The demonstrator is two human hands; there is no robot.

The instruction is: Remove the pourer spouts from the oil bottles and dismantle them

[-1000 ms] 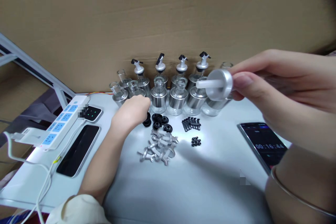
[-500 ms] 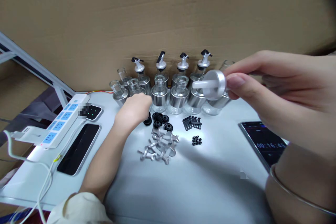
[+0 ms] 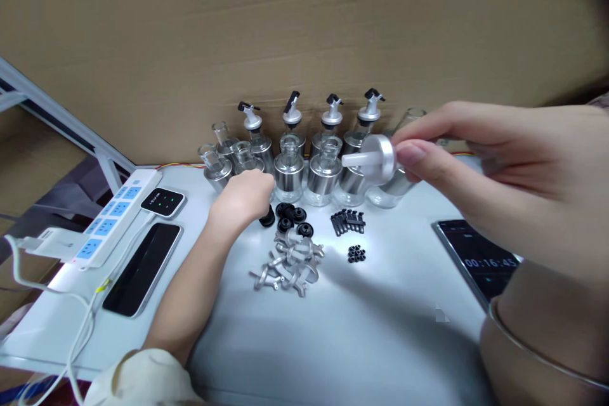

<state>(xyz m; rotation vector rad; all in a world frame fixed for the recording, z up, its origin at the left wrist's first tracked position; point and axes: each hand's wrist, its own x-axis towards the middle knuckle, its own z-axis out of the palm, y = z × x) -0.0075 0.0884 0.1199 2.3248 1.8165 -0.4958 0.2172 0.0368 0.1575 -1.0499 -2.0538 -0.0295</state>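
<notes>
My right hand (image 3: 476,165) pinches a silver pourer top (image 3: 378,160) by thumb and forefinger. Its round cap faces my fingers, and a pale tube points left, in front of the glass bottles. My left hand (image 3: 243,198) is curled over the table beside a pile of black ribbed stoppers (image 3: 290,212); the fingertips and anything in them are hidden. Just nearer to me lies a heap of silver pourer spouts (image 3: 292,260). Small black levers (image 3: 348,222) lie to their right, with little black caps (image 3: 356,254) grouped below.
Glass bottles with metal bands (image 3: 288,171) stand in rows against a cardboard wall (image 3: 304,32); several back ones carry pourers. A power strip (image 3: 114,216), a small black-faced device (image 3: 163,202) and a phone (image 3: 143,271) occupy the left. A phone showing a timer (image 3: 476,260) lies right.
My right hand has moved slightly left and down with the silver pourer top. My left hand stays nearly still beside the stoppers.
</notes>
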